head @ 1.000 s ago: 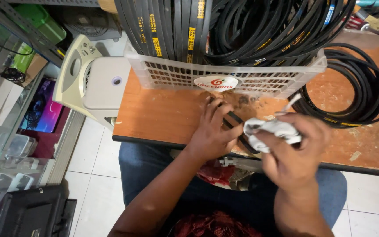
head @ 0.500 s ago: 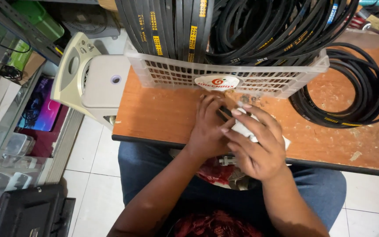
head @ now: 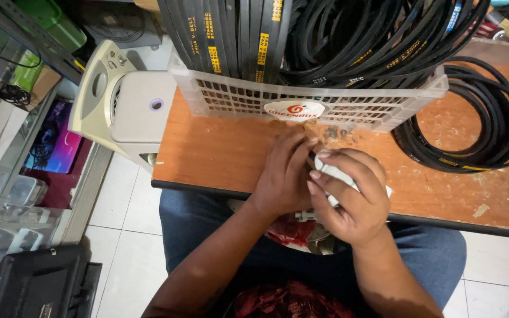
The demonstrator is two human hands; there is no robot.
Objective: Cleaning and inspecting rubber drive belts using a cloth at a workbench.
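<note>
At the near edge of the worn orange wooden table (head: 219,150), both hands meet.
Right hand (head: 349,197) is curled tight around a crumpled white cloth (head: 332,172); left hand (head: 284,174), fingers together, presses beside it. Bare tabletop lies left, the white plastic lattice basket (head: 237,97) just beyond, coiled black rubber belts (head: 472,126) far right.

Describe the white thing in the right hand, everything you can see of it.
The white thing is mostly hidden by the right hand, whose fingers curl over it. What shows looks like a crumpled white cloth or paper, soft and folded, with one corner poking out past the hand on the right. It sits low over the near edge of the orange wooden table, in front of the white plastic basket. The left hand presses against it from the left. Whether anything is wrapped inside cannot be told.
</note>
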